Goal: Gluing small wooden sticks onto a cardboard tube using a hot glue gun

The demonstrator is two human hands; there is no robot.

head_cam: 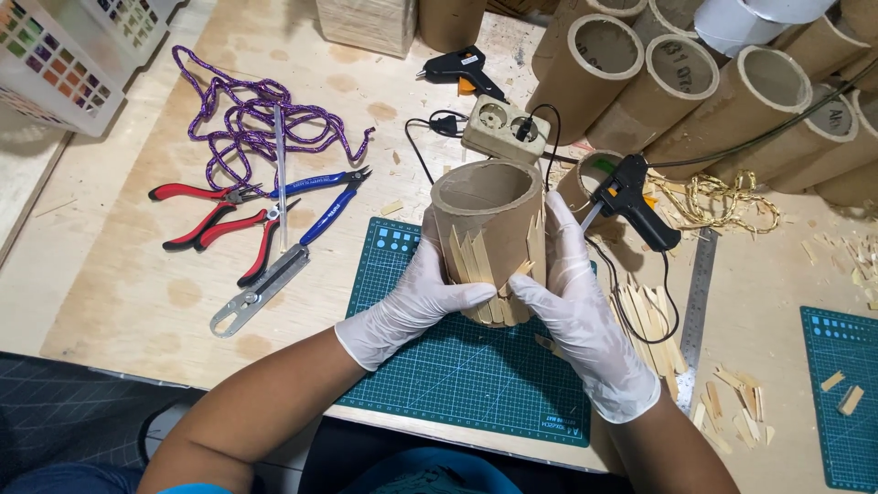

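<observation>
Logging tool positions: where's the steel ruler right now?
In the head view the steel ruler lies on the table right of the right hand, running lengthwise between the loose wooden sticks and the second cutting mat.

Plywood table (119,274), green cutting mat (476,375), pliers (229,220), purple cord (247,110), steel ruler (700,293), glue gun (636,201)

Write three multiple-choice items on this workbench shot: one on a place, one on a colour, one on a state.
1. Where do the red-handled pliers lie?
A. Left of the cutting mat
B. On the mat
C. Inside the tube

2. What colour is the rope?
A. Yellow
B. Purple
C. Green

3. How is the cardboard tube held?
A. Lying untouched
B. By one hand
C. Between both hands

Answers: 1 A, the pliers rest on bare wood left of the mat. 2 B, the coiled rope is purple. 3 C, the left hand and right hand, both in white gloves, press wooden sticks against the tube.
</observation>
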